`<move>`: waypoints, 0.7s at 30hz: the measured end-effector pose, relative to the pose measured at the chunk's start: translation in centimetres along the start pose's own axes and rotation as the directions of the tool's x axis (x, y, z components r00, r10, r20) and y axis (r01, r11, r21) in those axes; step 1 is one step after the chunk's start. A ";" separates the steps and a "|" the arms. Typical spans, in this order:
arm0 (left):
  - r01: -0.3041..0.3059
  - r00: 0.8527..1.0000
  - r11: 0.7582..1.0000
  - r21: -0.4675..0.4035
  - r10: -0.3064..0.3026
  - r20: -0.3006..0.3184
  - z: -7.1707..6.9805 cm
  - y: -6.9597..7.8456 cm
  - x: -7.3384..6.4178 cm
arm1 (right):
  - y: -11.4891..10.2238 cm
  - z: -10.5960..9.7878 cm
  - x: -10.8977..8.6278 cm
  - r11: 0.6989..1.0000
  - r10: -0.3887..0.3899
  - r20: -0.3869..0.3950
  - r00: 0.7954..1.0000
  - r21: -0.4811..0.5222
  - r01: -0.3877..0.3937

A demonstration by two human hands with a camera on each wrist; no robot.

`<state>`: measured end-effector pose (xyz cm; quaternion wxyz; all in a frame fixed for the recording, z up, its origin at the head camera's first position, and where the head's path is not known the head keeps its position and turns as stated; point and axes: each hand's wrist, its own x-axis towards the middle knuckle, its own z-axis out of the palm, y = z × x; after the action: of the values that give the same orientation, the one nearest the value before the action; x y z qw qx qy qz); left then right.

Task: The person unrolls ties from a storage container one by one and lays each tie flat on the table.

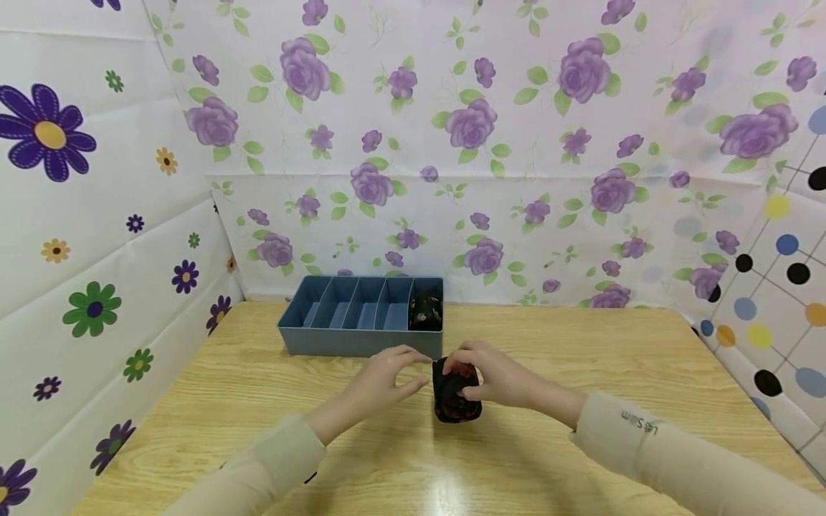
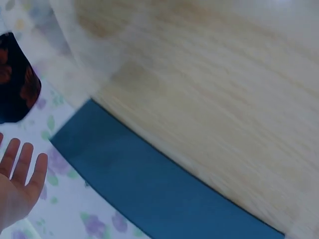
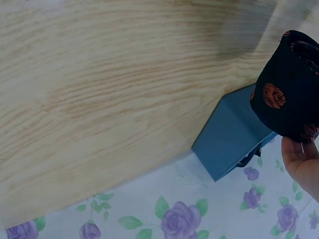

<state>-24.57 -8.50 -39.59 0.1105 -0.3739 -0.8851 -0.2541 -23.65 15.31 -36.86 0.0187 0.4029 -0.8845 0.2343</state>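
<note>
A rolled dark cloth (image 1: 454,410) with orange-red flowers is just in front of the box, between the two hands. My right hand (image 1: 495,376) holds it from the right, thumb and fingers curled on it; in the right wrist view the fingertips grip one end of the roll (image 3: 285,94). To its left, my left hand (image 1: 379,381) has its fingers spread and holds nothing. The left wrist view shows the left hand (image 2: 21,186) apart from the cloth. Another dark patterned cloth bundle (image 1: 426,314) sits in the rightmost compartment of the blue-grey divided box (image 1: 361,342).
The box stands near the back of the wooden table (image 1: 555,459), left of centre, with several bare compartments left of the bundle. Flower-patterned sheeting (image 1: 413,215) rises behind the table and along the left side; dotted sheeting (image 1: 774,287) bounds the right.
</note>
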 end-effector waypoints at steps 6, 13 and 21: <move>0.061 0.998 0.996 -0.069 -0.059 0.027 1.2 1.2 -0.2 | 0.0 0.8 -0.8 0.999 0.017 -0.039 0.999 0.031 -0.016; 0.058 0.995 0.997 -0.042 -0.055 0.088 2.4 1.5 -0.2 | 0.0 1.9 -1.7 0.998 0.031 -0.060 0.998 0.058 -0.027; 0.041 0.994 0.999 -0.029 -0.037 0.101 3.0 2.0 -0.1 | 0.2 3.2 -2.6 0.993 0.050 -0.094 0.994 0.110 -0.040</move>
<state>-23.06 -5.78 -41.47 0.0552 -0.3705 -0.8927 -0.2507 -21.55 15.85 -40.35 0.0343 0.3716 -0.8775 0.3012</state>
